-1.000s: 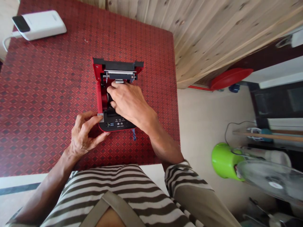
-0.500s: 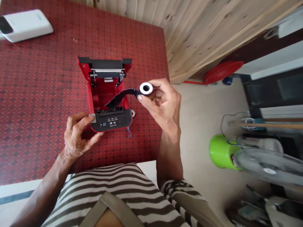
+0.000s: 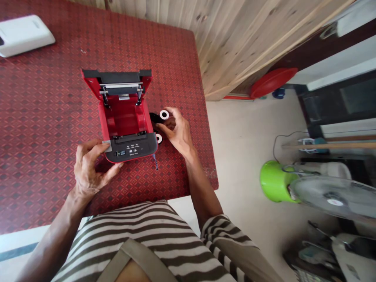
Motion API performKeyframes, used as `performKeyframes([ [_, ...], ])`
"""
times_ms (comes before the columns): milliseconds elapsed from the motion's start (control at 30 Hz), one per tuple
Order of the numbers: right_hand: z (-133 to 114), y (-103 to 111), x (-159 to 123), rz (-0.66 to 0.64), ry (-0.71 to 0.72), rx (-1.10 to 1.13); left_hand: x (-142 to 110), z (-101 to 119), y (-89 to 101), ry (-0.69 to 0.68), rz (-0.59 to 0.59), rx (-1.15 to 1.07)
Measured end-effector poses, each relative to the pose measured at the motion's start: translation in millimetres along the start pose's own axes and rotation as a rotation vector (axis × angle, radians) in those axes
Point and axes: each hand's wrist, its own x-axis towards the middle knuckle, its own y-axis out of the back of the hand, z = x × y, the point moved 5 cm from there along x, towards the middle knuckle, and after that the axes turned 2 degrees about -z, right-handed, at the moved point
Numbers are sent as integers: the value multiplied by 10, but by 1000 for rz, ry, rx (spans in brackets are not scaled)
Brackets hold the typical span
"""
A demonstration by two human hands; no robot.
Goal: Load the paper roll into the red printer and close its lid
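Note:
A small red and black printer point(image 3: 132, 150) stands on the patterned table with its lid point(image 3: 117, 75) raised and its red inner bay point(image 3: 122, 119) showing. My left hand point(image 3: 91, 166) grips its front left corner, fingertips on a grey tab and thumb at the front edge. To the printer's right, my right hand point(image 3: 178, 131) has its thumb and fingers around a black ribbon roll with a white core point(image 3: 164, 114), low by the table. A second white-ended roll point(image 3: 159, 138) lies nearer me, against the printer's side, partly hidden by it.
A white device point(image 3: 26, 35) lies at the table's far left. Wooden panelling point(image 3: 235, 35) borders the back of the table, whose right edge drops to a pale floor. A green bucket point(image 3: 274, 182) and a fan point(image 3: 335, 199) stand there. A blue cord point(image 3: 155, 162) hangs by the printer's front.
My right hand has carried the ribbon roll left and down beside the printer. The loose black strip has come out of the bay. My left hand keeps its hold on the printer corner.

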Motion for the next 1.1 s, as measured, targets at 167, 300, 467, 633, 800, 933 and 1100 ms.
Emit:
performKeyframes([
  [167, -151, 245, -386, 50, -12, -75, 3, 4, -5, -10, -4, -5],
  [300, -281, 91, -646, -148, 16, -41, -10, 4, -27, -19, 20, -30],
  [467, -288, -49, -693, -28, 56, 4, -41, -14, -56, 37, 53, -102],
  [633, -780, 311, -679, 8, 226, -25, -41, 8, -70, 39, 47, -92],
  [800, -1538, 251, -426, -102, 465, -290, -37, 13, -67, 70, 35, -109],
  [933, -1660, -246, -163, -284, 530, -505, -82, -6, -92, 97, 3, -176],
  [1100, -1624, -612, 21, -357, 546, -666, -135, 9, -135, 145, -13, -145],
])
